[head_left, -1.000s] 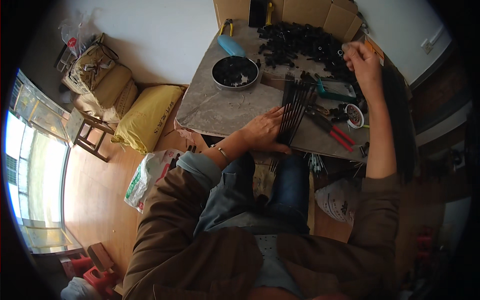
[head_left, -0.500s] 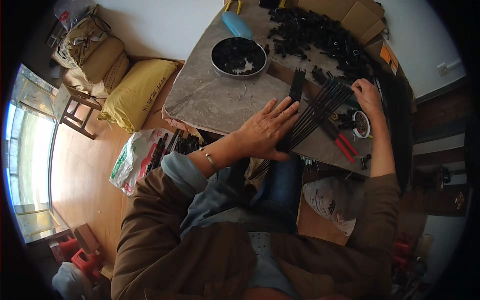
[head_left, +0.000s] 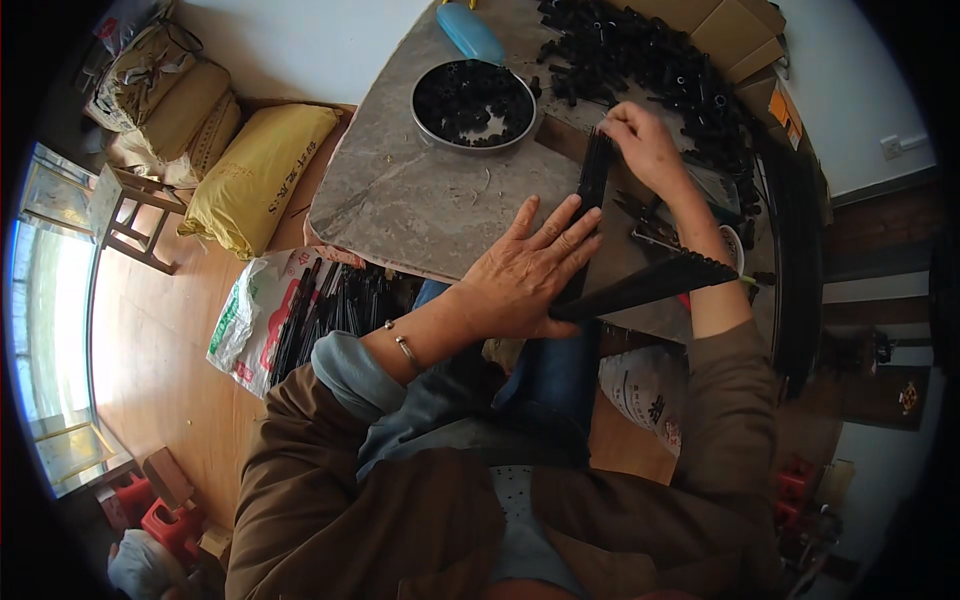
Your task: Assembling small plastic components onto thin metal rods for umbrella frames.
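My left hand [head_left: 528, 262] lies with fingers stretched and apart over the near part of a bundle of thin black rods [head_left: 594, 180] on the table. From under its thumb a second group of thin black rods [head_left: 650, 285] slants out to the right, over the table's near edge. My right hand [head_left: 645, 143] is closed in a pinch at the far tips of the first bundle. Whatever its fingertips hold is too small to make out. Beyond my left hand stands a round metal pan [head_left: 418, 118] of small black parts.
A large heap of black tubular parts [head_left: 650, 60] covers the far right of the table [head_left: 390, 190]. A blue case [head_left: 470, 33] lies behind the pan. My right forearm partly hides a white bowl [head_left: 738, 250] and tools. More black rods [head_left: 345, 315] lie on a bag at the left.
My right hand has moved left, from the slanting rods to the tips of the other bundle. The slanting rods have swung lower and drawn together. My left hand has stayed nearly in place.
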A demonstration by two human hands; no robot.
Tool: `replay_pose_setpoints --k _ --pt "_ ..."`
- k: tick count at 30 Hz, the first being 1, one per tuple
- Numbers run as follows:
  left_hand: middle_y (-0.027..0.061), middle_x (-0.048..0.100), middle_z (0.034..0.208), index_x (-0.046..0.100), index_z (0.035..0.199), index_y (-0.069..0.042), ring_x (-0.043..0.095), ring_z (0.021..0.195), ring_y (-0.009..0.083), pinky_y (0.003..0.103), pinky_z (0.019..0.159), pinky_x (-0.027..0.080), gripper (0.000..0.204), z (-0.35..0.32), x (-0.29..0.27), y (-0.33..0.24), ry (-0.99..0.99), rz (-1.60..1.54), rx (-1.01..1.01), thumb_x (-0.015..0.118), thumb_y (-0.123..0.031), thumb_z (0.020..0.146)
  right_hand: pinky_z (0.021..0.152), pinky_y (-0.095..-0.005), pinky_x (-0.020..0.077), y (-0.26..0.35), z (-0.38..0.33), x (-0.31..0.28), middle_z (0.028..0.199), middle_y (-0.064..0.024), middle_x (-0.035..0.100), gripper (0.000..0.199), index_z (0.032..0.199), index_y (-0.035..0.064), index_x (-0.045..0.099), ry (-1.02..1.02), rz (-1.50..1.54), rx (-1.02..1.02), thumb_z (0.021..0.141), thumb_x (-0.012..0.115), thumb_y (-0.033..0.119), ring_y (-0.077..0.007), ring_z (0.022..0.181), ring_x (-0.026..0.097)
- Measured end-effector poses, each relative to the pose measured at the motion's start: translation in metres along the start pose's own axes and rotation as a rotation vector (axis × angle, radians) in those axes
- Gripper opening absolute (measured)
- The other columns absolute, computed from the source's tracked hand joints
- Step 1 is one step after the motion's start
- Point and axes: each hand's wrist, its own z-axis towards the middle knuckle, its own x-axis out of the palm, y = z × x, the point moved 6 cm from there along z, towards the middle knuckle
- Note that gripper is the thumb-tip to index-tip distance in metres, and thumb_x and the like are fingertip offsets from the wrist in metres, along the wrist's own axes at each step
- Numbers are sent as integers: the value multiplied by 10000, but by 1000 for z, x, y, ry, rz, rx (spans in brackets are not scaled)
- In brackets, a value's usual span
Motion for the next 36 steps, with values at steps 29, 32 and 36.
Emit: replay_pose_setpoints --k 29,32,36 --pt "182 260 1530 413 1383 12 208 1439 329 453 1167 195 969 3 4 4 25 -105 -4 772 -517 655 685 -293 475 -6 -46 -27 885 -49 658 134 961 65 693 -83 -210 33 854 646 132 -189 753 625" --pt "179 265 1528 421 1380 8 209 1438 326 450 1168 194 961 3 4 4 20 -102 -2 770 -519 656 681 -285 473 -7 -44 -26 880 -46 658 133 957 59 696 -78 -184 25 853 649 125 -175 747 621" --pt "175 272 1525 425 1379 5 211 1438 323 448 1169 195 967 2 5 5 17 -92 -7 766 -534 652 687 -282 474 -6 -42 -25 880 -44 660 134 960 48 698 -54 -182 34 848 650 103 -168 754 623"
